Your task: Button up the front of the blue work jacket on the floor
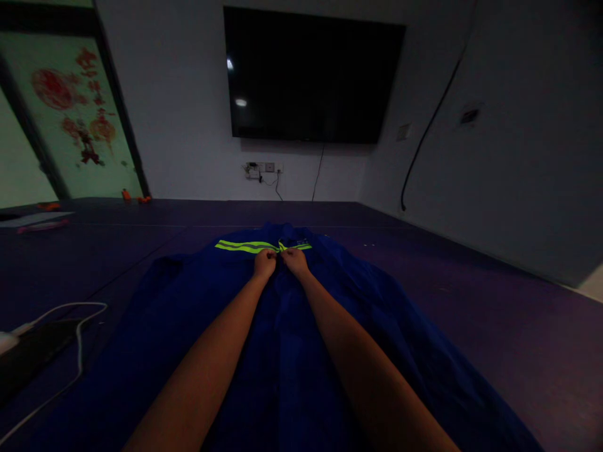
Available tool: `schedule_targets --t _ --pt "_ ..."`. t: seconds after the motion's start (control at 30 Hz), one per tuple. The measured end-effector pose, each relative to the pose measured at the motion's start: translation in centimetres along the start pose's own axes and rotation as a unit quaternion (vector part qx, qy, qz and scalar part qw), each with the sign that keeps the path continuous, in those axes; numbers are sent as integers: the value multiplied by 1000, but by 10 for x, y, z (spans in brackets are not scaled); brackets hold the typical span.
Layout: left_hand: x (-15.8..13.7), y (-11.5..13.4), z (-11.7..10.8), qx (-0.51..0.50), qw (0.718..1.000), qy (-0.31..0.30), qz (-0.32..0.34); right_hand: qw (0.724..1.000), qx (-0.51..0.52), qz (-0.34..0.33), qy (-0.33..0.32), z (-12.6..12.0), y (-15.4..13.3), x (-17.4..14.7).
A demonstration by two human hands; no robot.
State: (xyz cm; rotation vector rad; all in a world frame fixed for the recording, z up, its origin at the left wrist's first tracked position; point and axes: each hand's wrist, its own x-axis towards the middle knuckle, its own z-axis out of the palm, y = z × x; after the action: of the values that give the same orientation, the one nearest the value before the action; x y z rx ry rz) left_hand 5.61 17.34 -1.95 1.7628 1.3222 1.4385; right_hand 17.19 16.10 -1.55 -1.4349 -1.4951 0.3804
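Note:
A dark blue work jacket point(254, 351) lies spread on the purple floor, its collar end away from me. A yellow-green reflective strip point(245, 246) crosses its chest, and a short piece of the strip is raised at the front opening. My left hand point(266, 263) is closed at the left edge of that opening, fingers pinched on the cloth. Close beside it, my right hand point(294, 260) pinches the right edge of the jacket front at the strip. The fingertips are small and dark, so any button or zip between them cannot be made out.
A white cable point(80, 333) with a plug lies over a dark object at the left. Small orange things point(126, 195) stand near the glass door point(75, 119). A large television point(313, 78) hangs on the far wall, above sockets point(269, 167). A black cable point(428, 129) runs down the right wall.

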Motion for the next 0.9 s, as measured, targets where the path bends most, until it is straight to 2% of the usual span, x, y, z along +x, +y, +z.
schedule_targets --t 0.9 --pt "0 -2 2 -20 1000 10 -7 1000 -20 4 8 4 5 0"
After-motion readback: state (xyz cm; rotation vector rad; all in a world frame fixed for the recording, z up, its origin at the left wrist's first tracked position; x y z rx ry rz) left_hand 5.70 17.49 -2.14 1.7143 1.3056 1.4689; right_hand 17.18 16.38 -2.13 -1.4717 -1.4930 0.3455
